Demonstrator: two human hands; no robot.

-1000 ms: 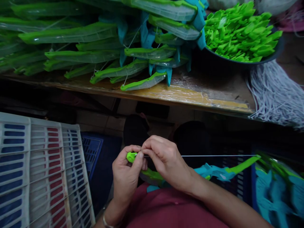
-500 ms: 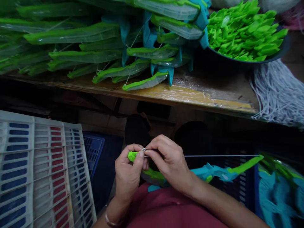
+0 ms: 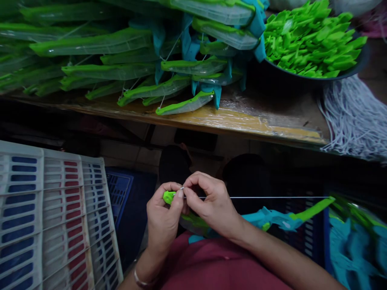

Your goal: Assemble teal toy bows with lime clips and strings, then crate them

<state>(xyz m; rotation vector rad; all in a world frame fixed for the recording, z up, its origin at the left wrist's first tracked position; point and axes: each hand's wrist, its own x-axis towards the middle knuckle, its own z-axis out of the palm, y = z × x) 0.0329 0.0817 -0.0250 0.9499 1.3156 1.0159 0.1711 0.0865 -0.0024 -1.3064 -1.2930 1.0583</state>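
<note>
Low in front of my body, a green-and-blue toy bow [image 3: 272, 217] lies crosswise, its far green tip out to the right. My left hand [image 3: 165, 209] pinches its green left end between thumb and fingers. A white string [image 3: 272, 197] runs taut from the right tip to that end. At my left fingertips a small bit of the string stands up. My right hand [image 3: 213, 201] pinches at this bit with thumb and forefinger. Both forearms partly cover the middle of the bow.
Many finished-looking green bows [image 3: 187, 102] are stacked on the wooden bench [image 3: 236, 121]. A dark bowl [image 3: 314, 78] full of green parts and a bundle of white strings [image 3: 356, 121] lie right. A white slatted crate [image 3: 42, 209] stands left; more blue-green bows [image 3: 356, 245] lie right.
My right hand has shifted slightly left and its fingers have curled more around the string end. The upright bit of string looks smaller. My left hand and the bow have hardly moved.
</note>
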